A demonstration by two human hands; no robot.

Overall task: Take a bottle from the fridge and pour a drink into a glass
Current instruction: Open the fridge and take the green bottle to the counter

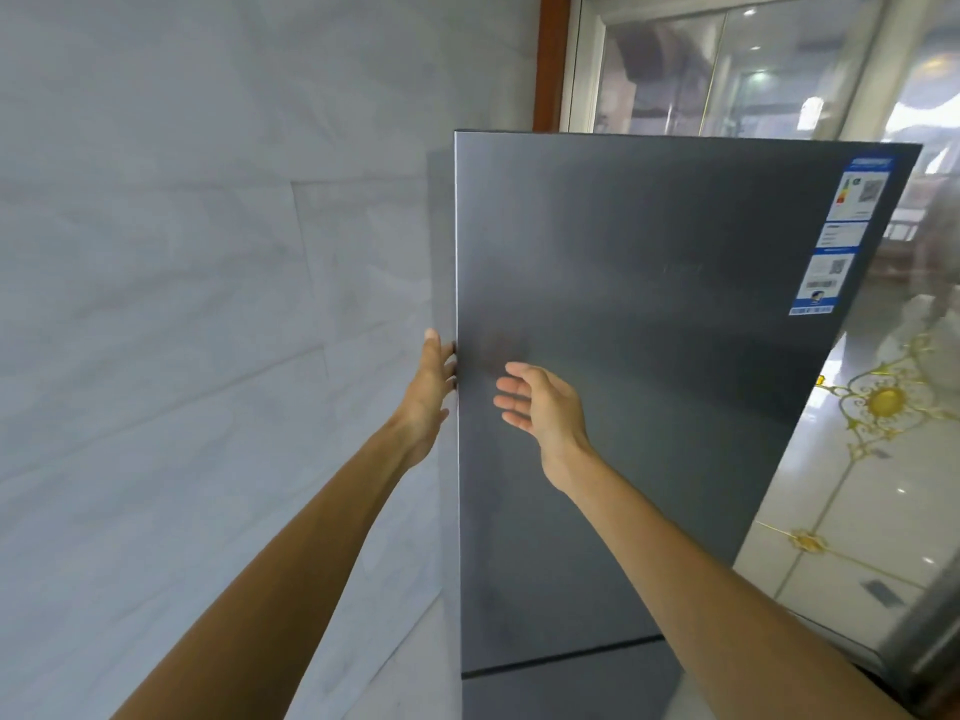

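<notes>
Fridge door (649, 356) looks closed, maybe just cracked; hard to tell from this angle. No bottle or glass in view. The bottle is presumably behind the door.

Left hand (434, 387) is on the door's left edge with fingertips hooked round the lip and thumb up alongside. Right hand (545, 407) is in front of the door face, just right of that edge, fingers spread and relaxed, holding nothing. Can't tell if it touches the panel.

The door is a flat, smooth, stiff metal-look panel with no handle showing, so the left lip is the only place to grab. Label stickers (852, 226) sit in the door's top-right corner. Hinge is likely on that side. Expect the seal to resist, then release, so pull steadily.

The bottle will probably be cold and maybe damp and slick. Grip it round the body, not the cap.

Tiled wall (182, 304) sits close to the left of the door, so there's little elbow room.
</notes>
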